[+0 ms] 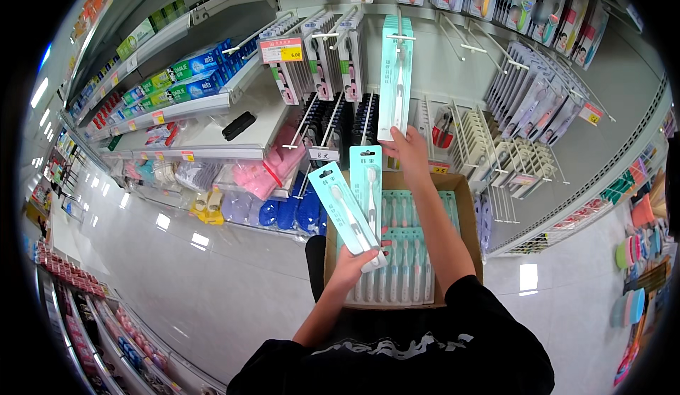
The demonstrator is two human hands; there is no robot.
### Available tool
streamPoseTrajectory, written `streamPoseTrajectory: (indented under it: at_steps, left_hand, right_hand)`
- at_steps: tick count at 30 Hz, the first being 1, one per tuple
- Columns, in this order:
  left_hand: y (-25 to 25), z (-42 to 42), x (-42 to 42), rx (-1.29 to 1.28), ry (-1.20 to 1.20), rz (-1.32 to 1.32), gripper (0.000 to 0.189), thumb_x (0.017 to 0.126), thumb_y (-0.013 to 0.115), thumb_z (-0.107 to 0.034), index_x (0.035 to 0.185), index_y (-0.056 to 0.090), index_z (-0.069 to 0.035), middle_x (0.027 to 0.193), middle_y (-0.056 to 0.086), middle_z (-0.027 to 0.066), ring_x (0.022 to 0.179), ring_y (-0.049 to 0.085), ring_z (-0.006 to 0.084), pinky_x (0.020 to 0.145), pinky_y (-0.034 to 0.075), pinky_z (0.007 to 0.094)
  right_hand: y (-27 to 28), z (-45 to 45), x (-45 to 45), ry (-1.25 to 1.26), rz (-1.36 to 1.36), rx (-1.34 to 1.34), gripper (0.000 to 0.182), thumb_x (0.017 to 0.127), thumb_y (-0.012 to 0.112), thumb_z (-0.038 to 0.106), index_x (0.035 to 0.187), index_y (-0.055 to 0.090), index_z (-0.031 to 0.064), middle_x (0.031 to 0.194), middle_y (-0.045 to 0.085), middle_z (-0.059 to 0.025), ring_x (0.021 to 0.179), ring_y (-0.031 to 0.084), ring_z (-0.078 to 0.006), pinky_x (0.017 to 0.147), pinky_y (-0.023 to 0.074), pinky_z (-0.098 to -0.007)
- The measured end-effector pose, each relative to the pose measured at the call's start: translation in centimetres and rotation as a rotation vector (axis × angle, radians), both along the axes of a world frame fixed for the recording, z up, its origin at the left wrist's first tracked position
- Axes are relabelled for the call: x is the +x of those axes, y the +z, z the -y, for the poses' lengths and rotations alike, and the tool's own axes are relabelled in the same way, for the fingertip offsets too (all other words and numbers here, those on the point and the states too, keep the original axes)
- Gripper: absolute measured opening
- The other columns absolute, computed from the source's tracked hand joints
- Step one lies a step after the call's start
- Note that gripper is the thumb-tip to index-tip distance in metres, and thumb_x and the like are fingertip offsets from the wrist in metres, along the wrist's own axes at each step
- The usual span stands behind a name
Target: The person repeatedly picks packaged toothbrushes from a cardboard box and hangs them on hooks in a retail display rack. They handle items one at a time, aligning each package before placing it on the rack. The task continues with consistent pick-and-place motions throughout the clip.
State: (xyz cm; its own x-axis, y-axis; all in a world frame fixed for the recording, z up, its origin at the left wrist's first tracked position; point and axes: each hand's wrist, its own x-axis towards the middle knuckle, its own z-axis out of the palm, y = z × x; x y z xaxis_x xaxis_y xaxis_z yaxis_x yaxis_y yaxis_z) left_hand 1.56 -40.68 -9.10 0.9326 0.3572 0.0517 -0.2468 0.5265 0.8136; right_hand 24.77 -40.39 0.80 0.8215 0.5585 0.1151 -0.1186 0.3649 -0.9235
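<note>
My left hand (357, 267) grips two mint-green toothbrush packs by their lower ends. The front pack (345, 211) tilts left across the second pack (366, 182), which stands nearly upright. Higher up, my right hand (408, 148) holds the bottom end of a mint-green toothbrush pack (394, 81); it is the foremost of a row on a wall hook (401, 37). Below my arms, a cardboard box (467, 195) contains rows of the same packs (404, 267). My right forearm covers part of the box.
Left of the hook hang other packaged toothbrushes (319, 60); bare prongs (473, 48) jut out on the right. Farther right are more hanging packs (536, 92). Shelves at left carry Darlie toothpaste boxes (196, 84) and a black object (239, 125). Pink packaged goods (260, 174) hang lower.
</note>
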Motion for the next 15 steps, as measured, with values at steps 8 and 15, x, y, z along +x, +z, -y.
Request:
streamPoseTrajectory:
  at_steps: [8,15]
  left_hand:
    - [-0.3,-0.2,-0.2,-0.002,0.002,-0.008,0.058,0.081,0.053,0.003,0.135,0.031,-0.001,0.132,0.044,0.0187,0.11,0.054,0.0329,0.087,0.049,0.0419]
    - [-0.5,-0.2,0.1,-0.003,0.008,-0.019,0.057,0.082,0.053,0.002,0.134,0.032,-0.001,0.131,0.045,0.0186,0.109,0.054,0.0325,0.086,0.049,0.0414]
  right_hand:
    - [-1.4,-0.4,1.1,-0.008,-0.054,0.0,0.038,0.085,0.058,0.009,0.116,0.044,-0.0066,0.11,0.055,-0.0195,0.095,0.061,-0.0249,0.072,0.0559,-0.0366]
    - [-0.9,0.3,-0.6,-0.13,-0.081,0.055,0.057,0.079,0.06,0.0,0.128,0.031,-0.0062,0.119,0.047,-0.0196,0.096,0.059,-0.0254,0.074,0.0561,-0.0355]
